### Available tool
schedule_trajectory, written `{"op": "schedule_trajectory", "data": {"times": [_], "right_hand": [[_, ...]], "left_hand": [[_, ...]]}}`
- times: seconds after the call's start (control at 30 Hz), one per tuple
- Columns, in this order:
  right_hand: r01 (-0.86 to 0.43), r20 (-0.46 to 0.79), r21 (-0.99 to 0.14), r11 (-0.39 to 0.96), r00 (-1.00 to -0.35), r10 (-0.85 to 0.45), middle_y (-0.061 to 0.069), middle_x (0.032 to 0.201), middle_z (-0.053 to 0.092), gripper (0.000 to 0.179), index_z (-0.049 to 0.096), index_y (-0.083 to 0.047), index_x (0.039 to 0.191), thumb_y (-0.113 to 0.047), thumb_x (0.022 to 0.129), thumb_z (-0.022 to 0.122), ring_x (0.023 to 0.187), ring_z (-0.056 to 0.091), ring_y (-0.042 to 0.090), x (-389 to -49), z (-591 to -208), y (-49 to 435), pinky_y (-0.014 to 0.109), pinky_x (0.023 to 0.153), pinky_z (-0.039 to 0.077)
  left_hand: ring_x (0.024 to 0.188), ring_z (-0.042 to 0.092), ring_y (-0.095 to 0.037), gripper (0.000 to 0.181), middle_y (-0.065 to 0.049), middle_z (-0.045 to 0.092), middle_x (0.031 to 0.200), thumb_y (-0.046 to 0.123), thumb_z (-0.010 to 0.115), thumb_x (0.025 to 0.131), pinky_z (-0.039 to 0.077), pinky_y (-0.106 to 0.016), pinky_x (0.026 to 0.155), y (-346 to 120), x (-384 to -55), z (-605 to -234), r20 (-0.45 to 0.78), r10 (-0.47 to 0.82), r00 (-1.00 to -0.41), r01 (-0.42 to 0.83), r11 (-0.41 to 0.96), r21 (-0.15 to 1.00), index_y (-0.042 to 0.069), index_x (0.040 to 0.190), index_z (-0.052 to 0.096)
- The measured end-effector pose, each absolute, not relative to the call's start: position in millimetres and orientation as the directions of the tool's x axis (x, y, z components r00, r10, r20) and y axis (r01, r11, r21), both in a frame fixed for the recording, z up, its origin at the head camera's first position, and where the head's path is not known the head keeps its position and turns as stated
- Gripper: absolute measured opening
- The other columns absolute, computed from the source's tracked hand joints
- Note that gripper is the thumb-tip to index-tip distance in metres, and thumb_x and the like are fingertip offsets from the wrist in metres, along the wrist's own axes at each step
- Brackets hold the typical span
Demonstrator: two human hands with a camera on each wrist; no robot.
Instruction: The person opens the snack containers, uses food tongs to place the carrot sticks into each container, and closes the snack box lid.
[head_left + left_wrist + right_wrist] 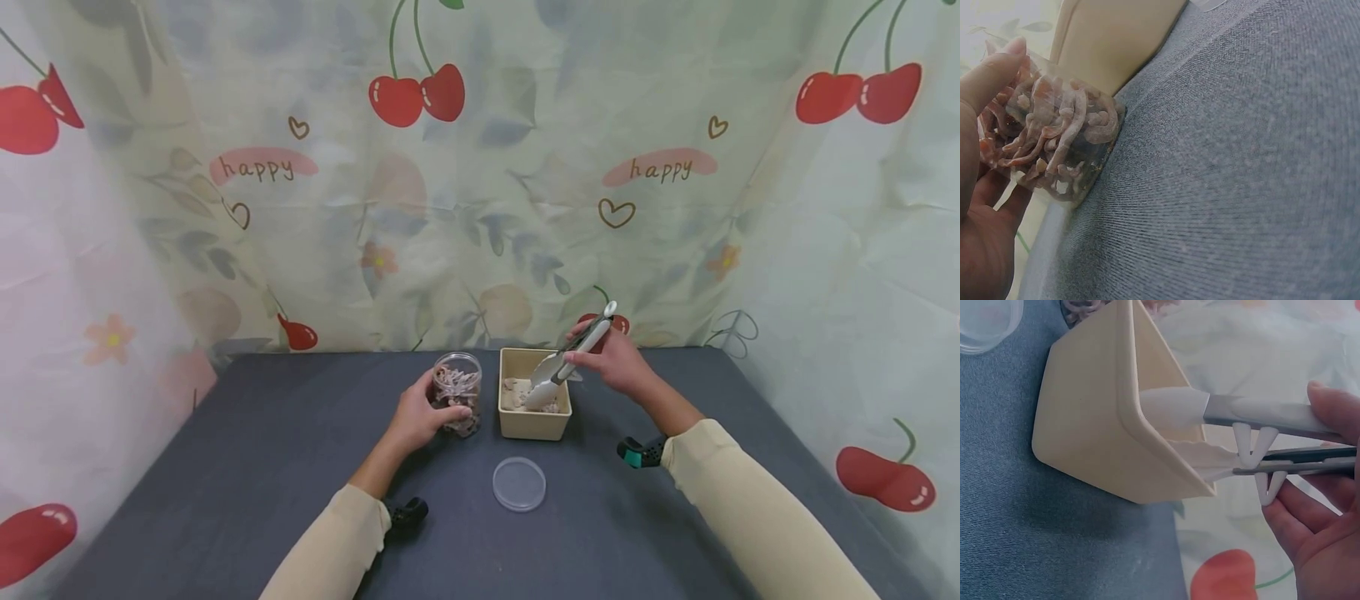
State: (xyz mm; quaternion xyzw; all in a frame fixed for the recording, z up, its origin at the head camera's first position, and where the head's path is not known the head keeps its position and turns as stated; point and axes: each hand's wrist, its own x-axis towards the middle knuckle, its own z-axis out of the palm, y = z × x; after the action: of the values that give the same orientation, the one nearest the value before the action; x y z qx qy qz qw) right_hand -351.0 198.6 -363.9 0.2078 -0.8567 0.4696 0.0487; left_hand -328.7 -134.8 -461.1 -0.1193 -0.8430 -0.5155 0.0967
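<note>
A clear jar (pixel 457 388) of pale, twisted dried strips stands on the table, and my left hand (pixel 424 414) grips its side with thumb and fingers. In the left wrist view the strips (pixel 1054 125) show through the jar's wall. Just right of the jar sits a cream square container (pixel 534 427) with some pale pieces in the bottom. My right hand (pixel 611 361) holds a pair of grey and white tongs (pixel 585 342) by the handles. The white tong heads (pixel 1175 407) reach down inside the container; whether they hold a piece is hidden.
A round clear lid (pixel 519 484) lies flat on the dark table (pixel 300 500) in front of the container. Behind the table's back edge hangs a patterned curtain (pixel 465 167), with more curtain at both sides.
</note>
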Motion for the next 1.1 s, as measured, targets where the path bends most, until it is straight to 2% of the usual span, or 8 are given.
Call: {"op": "schedule_trajectory", "data": {"times": [0.23, 0.7, 0.87, 1.0, 1.1], "right_hand": [[-0.419, 0.298, -0.771, 0.479, -0.903, -0.310, 0.017, 0.112, 0.065, 0.034, 0.059, 0.003, 0.116, -0.013, 0.089, 0.072, 0.098, 0.065, 0.030, -353.1, -365.7, 200.2, 0.043, 0.083, 0.051], [-0.409, 0.348, -0.752, 0.517, -0.912, -0.216, 0.016, 0.111, 0.065, 0.032, 0.060, 0.000, 0.115, -0.018, 0.090, 0.072, 0.103, 0.063, 0.033, -349.6, -374.5, 197.5, 0.047, 0.083, 0.051], [-0.424, 0.371, -0.779, 0.462, -0.906, -0.205, 0.018, 0.112, 0.066, 0.031, 0.060, 0.002, 0.114, -0.014, 0.090, 0.072, 0.101, 0.064, 0.028, -349.6, -372.1, 197.0, 0.036, 0.081, 0.052], [-0.459, 0.413, -0.807, 0.371, -0.888, -0.202, 0.022, 0.113, 0.065, 0.032, 0.060, 0.005, 0.115, -0.011, 0.089, 0.072, 0.094, 0.063, 0.017, -349.9, -364.1, 195.9, 0.025, 0.075, 0.049], [-0.477, 0.435, -0.803, 0.358, -0.879, -0.195, 0.021, 0.114, 0.065, 0.033, 0.061, 0.005, 0.116, -0.012, 0.090, 0.072, 0.090, 0.062, 0.009, -349.0, -356.1, 193.8, 0.022, 0.073, 0.048]], "left_hand": [[0.106, 0.058, -0.024, 0.081, -0.012, 0.064, 0.115, 0.026, 0.089, 0.071, 0.046, -0.044, 0.091, -134.5, -328.9, -460.6, 0.286, 0.093, -0.954, 0.298, 0.440, 0.847, 0.005, 0.138, 0.049], [0.107, 0.058, -0.024, 0.081, -0.012, 0.064, 0.116, 0.025, 0.089, 0.070, 0.045, -0.043, 0.093, -134.1, -328.2, -461.2, 0.288, 0.089, -0.953, 0.297, 0.441, 0.847, 0.005, 0.138, 0.049], [0.106, 0.058, -0.024, 0.081, -0.012, 0.064, 0.115, 0.026, 0.089, 0.071, 0.046, -0.043, 0.092, -133.8, -327.7, -461.1, 0.281, 0.097, -0.955, 0.294, 0.442, 0.847, 0.005, 0.138, 0.049], [0.107, 0.058, -0.024, 0.083, -0.012, 0.063, 0.116, 0.027, 0.089, 0.071, 0.046, -0.043, 0.092, -133.8, -327.8, -461.0, 0.275, 0.095, -0.957, 0.289, 0.438, 0.851, 0.005, 0.139, 0.048], [0.108, 0.058, -0.024, 0.083, -0.013, 0.063, 0.117, 0.026, 0.089, 0.071, 0.045, -0.044, 0.093, -133.9, -327.9, -460.9, 0.274, 0.093, -0.957, 0.287, 0.436, 0.853, 0.005, 0.140, 0.047]]}}
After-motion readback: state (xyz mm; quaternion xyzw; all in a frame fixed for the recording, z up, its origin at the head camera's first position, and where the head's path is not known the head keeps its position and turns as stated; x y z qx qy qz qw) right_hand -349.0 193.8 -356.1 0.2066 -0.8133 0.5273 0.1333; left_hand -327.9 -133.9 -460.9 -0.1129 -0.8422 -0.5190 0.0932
